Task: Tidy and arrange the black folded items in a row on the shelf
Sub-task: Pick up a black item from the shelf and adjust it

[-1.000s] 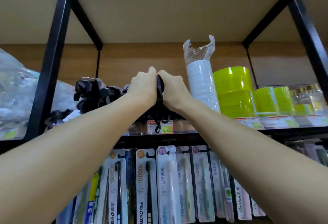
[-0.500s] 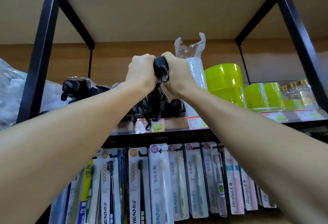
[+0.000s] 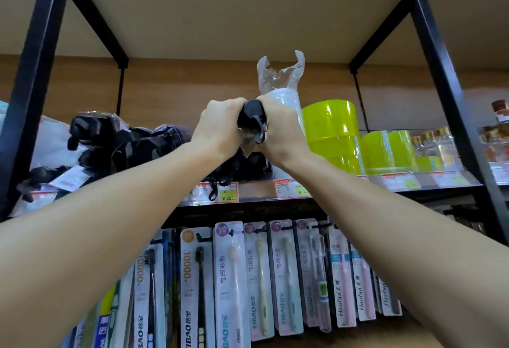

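room: open gap above the shelf (image 3: 256, 192) lip, black pile (image 3: 124, 143) crowding left, plastic-wrapped white stack (image 3: 286, 105) just right | hands: my left hand (image 3: 220, 127) and right hand (image 3: 281, 130) both fisted around 1 black folded item (image 3: 250, 114), arms stretched up | item: rolled tight, strap loop dangling, held above the shelf
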`<state>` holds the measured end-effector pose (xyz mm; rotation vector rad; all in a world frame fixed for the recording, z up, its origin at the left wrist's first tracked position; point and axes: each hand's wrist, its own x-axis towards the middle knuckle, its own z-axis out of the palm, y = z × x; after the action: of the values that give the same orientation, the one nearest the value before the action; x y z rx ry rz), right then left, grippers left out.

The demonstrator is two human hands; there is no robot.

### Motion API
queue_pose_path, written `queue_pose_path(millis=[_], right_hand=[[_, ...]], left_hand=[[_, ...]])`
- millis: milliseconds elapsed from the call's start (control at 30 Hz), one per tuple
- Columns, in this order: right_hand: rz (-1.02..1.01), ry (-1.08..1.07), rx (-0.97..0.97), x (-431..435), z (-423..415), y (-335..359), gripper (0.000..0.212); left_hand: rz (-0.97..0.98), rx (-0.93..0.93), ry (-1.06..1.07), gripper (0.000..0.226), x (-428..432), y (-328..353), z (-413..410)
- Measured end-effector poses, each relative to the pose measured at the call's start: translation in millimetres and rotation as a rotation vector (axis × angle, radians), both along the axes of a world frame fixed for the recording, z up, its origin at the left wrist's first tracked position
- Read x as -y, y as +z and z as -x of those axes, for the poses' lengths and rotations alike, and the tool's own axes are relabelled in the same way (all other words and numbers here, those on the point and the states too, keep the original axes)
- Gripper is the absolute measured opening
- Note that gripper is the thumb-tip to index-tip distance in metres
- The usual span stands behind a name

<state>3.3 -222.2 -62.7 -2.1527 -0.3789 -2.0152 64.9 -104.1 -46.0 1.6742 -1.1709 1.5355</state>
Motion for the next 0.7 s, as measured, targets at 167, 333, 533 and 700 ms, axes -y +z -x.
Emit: queue_pose_path(millis=[167, 333, 533, 700], right_hand=[[-0.059, -0.064, -0.108, 4, -12, -13, 0.017], [-0.032, -0.093, -0.160, 5, -13, -13, 0.025], [-0.097, 0.109, -0.232, 13, -19, -28, 0.041], [-0.164, 0.122, -0.245, 12, -27, -28, 0.028]], left_hand=[[-0.100, -0.131, 0.113, 0.024, 3, -10, -13], [-0.214, -0.399, 0.027, 0.031, 5, -11, -10], [-0.240, -0.480, -0.092, 0.039, 4, -18, -14], [-0.024, -0.405, -0.140, 0.041, 8, -25, -18]])
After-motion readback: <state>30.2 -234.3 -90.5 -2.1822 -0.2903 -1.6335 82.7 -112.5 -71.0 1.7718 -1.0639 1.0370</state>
